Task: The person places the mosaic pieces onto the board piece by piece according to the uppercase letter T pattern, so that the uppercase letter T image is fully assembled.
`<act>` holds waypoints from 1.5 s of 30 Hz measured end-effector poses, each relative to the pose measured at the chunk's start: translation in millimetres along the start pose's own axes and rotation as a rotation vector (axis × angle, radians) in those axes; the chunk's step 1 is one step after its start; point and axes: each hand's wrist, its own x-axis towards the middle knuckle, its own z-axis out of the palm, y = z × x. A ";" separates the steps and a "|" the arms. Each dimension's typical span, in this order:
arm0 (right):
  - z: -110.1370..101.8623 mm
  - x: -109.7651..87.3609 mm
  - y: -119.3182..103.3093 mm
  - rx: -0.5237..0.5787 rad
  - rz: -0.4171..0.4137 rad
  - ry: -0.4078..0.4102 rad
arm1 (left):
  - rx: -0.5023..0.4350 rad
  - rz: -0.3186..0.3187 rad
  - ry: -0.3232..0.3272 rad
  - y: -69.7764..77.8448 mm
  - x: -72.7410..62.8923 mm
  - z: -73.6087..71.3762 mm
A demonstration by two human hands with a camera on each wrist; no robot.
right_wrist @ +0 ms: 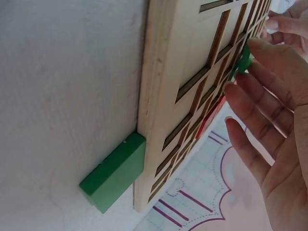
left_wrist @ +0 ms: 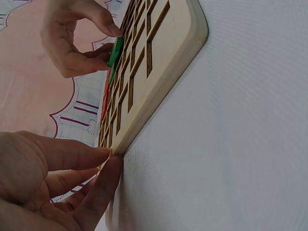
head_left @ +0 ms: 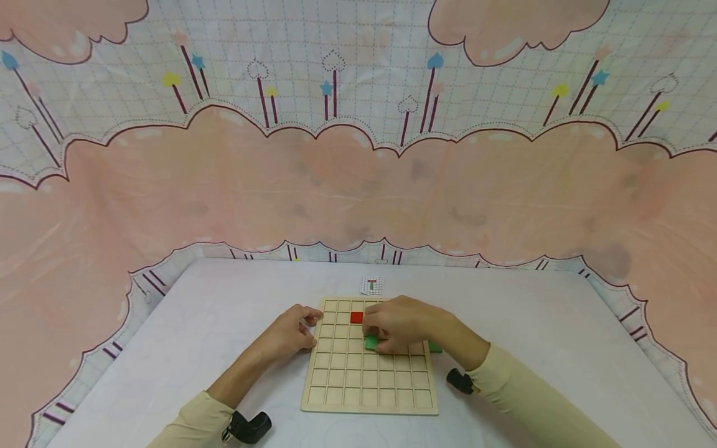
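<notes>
A pale wooden grid board [head_left: 336,377] lies on the white table. My left hand [head_left: 288,333] holds its left edge, thumb and fingertips against the rim in the left wrist view. Over the upper middle of the grid, my right hand [head_left: 400,323] pinches a green square tile [head_left: 371,342] between thumb and finger. That tile is tilted on edge close over the board in the left wrist view. A red tile [head_left: 356,317] sits in a cell near the far edge, left of the right hand. The right hand hides other cells beside it.
A green block [right_wrist: 115,171] lies on the table against the board's right side. Beyond the far edge is a small printed card [head_left: 372,285] with a coloured grid pattern. Behind the table hangs a pink and white patterned cloth [head_left: 358,180].
</notes>
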 end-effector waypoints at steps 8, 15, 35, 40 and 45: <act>1.2 0.4 1.5 -0.006 -0.007 -0.003 | -0.009 -0.003 -0.001 -0.2 0.8 0.7; 1.1 -0.9 0.7 -0.008 -0.016 -0.008 | -0.015 -0.010 -0.004 0.1 0.6 -0.2; 0.1 -40.0 3.4 0.032 0.076 0.034 | -0.018 -0.001 -0.006 0.2 0.8 0.3; -0.4 -54.0 6.4 0.030 0.101 0.043 | -0.023 0.002 -0.006 0.8 0.0 0.0; 2.1 -68.2 13.3 0.027 0.110 0.066 | -0.021 0.004 -0.004 0.5 0.1 0.1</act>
